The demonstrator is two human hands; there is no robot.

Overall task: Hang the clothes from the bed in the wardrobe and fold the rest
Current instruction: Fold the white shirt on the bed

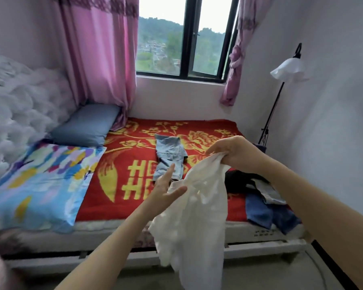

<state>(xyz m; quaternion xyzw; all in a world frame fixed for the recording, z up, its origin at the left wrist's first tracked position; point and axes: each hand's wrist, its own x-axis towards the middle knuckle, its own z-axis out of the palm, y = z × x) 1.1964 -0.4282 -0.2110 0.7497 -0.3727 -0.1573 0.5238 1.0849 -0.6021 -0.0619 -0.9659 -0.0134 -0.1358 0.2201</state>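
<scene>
A white garment (191,216) hangs in front of the bed's near edge. My right hand (232,152) grips its top corner, raised over the red and gold blanket (134,164). My left hand (166,186) is stretched out with straight fingers, touching the garment's upper left edge. A light blue denim piece (170,155) lies folded in the middle of the blanket. At the right edge of the bed lies a pile of dark clothes (266,201), black, grey and blue, partly hidden by my right forearm.
A colourful pillow (38,185) and a blue pillow (86,125) lie at the left of the bed, below a tufted headboard (17,105). Pink curtains (101,55) frame the window. A floor lamp (287,70) stands in the right corner.
</scene>
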